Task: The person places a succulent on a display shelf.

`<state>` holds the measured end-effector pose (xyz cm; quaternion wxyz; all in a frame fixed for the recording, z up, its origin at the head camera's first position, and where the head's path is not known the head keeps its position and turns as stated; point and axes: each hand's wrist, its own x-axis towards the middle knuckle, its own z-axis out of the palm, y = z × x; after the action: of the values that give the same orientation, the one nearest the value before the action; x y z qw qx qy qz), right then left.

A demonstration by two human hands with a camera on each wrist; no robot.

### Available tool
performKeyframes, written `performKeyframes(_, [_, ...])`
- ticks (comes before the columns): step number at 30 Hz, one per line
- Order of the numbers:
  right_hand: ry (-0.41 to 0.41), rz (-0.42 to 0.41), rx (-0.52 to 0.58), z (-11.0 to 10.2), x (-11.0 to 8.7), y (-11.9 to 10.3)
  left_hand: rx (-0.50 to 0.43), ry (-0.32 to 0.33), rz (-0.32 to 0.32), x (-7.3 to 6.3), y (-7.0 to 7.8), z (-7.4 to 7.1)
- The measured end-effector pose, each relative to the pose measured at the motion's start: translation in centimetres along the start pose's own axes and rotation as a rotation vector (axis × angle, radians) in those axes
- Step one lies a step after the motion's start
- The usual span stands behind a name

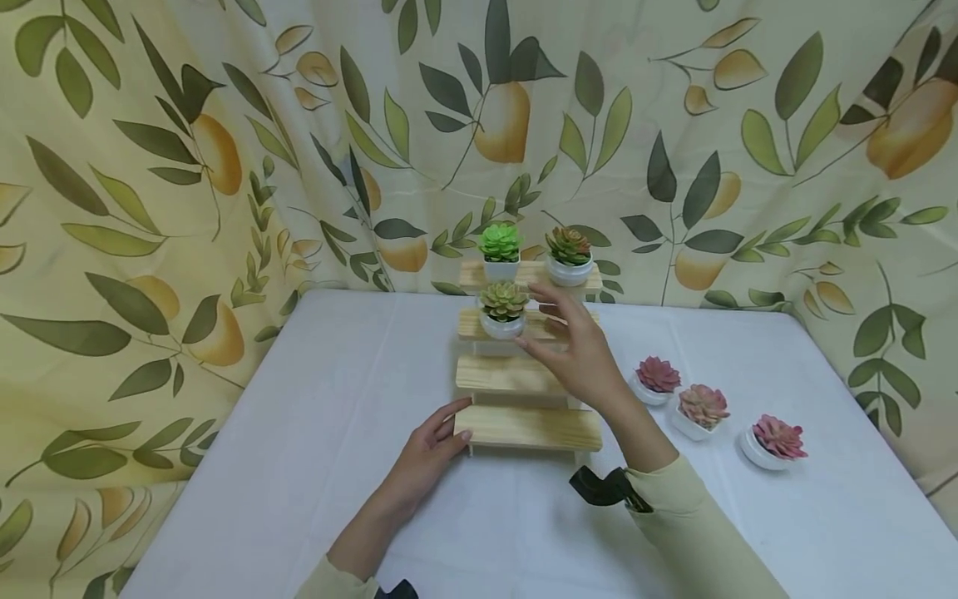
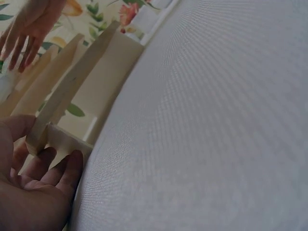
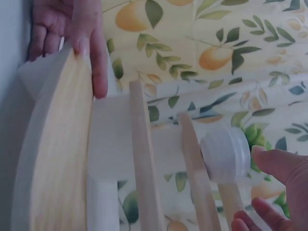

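A tiered wooden stand (image 1: 516, 374) with white supports stands on the white-covered table. My left hand (image 1: 428, 453) grips the left end of its lowest step, thumb on top and fingers below, as the left wrist view shows. A green succulent in a round white pot (image 1: 503, 312) sits at the left of the second step from the top. Right beside it is my right hand (image 1: 572, 345), its thumb near the pot and its fingers spread apart. On the top step stand a bright green succulent (image 1: 500, 249) and a reddish-green succulent (image 1: 570, 254), both in white pots.
Right of the stand, three pink succulents in white pots lie in a loose row: a dark pink one (image 1: 657, 378), a pale pink one (image 1: 701, 409) and another pink one (image 1: 774, 441). A leaf-and-fruit patterned curtain (image 1: 314, 166) hangs behind the table (image 1: 322, 391).
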<state>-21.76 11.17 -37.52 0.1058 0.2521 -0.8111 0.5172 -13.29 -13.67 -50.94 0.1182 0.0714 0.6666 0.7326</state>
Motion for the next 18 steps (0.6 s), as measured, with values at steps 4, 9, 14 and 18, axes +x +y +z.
performKeyframes(4, [0.034, 0.003, -0.049, -1.8, -1.8, 0.5, 0.003, -0.001, -0.002, 0.1, 0.0, 0.1])
performKeyframes(9, [0.087, 0.017, -0.148, -5.1, -4.5, 1.6, 0.000, 0.007, -0.012, 0.0, -0.1, 0.4])
performKeyframes(14, [0.154, 0.086, -0.251, -9.1, -7.5, 2.9, -0.010, 0.009, -0.017, 0.0, -0.2, 0.4])
performKeyframes(18, [0.196, 0.153, -0.275, -11.6, -9.3, 3.6, -0.001, 0.015, -0.023, 0.0, -0.1, 0.3])
